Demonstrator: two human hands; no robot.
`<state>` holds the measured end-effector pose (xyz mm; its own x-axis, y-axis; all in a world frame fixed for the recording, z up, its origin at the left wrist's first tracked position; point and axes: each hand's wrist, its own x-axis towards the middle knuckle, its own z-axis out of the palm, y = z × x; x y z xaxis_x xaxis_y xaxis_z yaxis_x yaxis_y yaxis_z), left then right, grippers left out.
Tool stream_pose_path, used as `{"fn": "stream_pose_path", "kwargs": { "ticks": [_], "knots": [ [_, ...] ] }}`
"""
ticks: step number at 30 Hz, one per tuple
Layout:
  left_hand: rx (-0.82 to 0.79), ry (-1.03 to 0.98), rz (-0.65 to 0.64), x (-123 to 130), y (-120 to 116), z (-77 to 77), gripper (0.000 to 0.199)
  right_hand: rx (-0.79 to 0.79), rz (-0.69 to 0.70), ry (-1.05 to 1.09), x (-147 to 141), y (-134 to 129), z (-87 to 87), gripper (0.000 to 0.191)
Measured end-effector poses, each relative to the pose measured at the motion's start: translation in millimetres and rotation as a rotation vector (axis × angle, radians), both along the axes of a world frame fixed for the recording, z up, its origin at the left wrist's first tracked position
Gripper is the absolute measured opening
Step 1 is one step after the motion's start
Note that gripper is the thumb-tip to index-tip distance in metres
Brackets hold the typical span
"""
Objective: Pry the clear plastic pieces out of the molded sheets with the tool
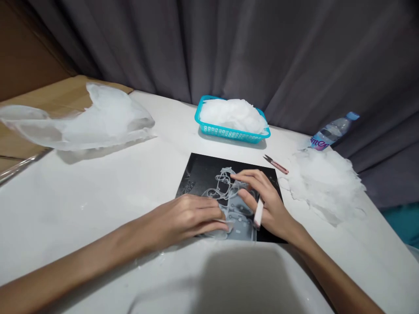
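A black mat [204,168] carries a translucent moulded sheet [240,224] with rounded shapes and small holes. Thin, curly translucent trimmings [223,176] lie above it on the mat. My left hand [193,216] is closed at the sheet's left side, fingers together and a pale flap under the fingertips. Over the sheet's right side, my right hand [266,200] is closed around a slim tool with a pale pinkish handle [258,213]; its working end is hidden. My right index finger reaches the trimmings.
Behind the mat stands a turquoise basket [234,133] of white translucent pieces. Pink-handled thread snips [276,165] lie to its right, near a heap of translucent pieces [327,183] and a water bottle [334,133]. A plastic bag [108,113] of similar pieces sits at left, beside cardboard [65,93].
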<state>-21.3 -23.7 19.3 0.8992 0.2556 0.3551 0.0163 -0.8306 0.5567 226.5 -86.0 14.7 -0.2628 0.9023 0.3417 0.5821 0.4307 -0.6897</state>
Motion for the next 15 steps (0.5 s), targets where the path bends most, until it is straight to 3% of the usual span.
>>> {"fn": "stream_pose_path", "kwargs": {
  "ticks": [5,15],
  "knots": [
    [-0.046,-0.026,0.036,-1.6,-2.1,-1.6,0.016,-0.031,0.165,0.1,-3.9,-10.8,-4.3,0.014],
    [-0.015,-0.036,0.114,-3.1,-4.7,4.0,0.02,0.072,0.161,0.112,-9.8,-13.2,-2.2,0.008]
  ]
}}
